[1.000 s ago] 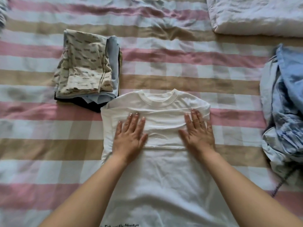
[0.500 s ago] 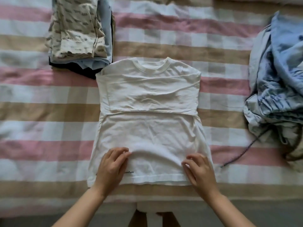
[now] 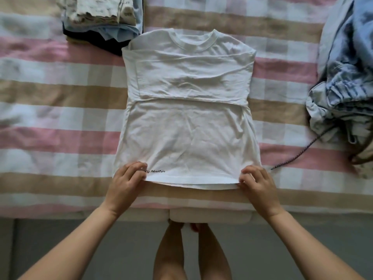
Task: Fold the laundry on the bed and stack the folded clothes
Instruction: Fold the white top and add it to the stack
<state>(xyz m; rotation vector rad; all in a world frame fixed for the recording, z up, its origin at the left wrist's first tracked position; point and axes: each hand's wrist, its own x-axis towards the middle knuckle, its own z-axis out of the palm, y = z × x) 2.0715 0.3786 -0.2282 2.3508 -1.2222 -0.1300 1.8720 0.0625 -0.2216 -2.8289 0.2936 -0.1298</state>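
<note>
Both your left hand (image 3: 126, 178) and right hand (image 3: 256, 181) pinch the white T-shirt (image 3: 187, 126) hem corners; sleeves already folded, next lift the hem toward the collar.

Both arms extended forward, hands closed in pinch grips.
Left hand (image 3: 125, 181) and right hand (image 3: 257, 183) are level and well apart, knuckles up, fingers curled over thumbs; forearms bare; bare legs visible below, between the arms.
</note>
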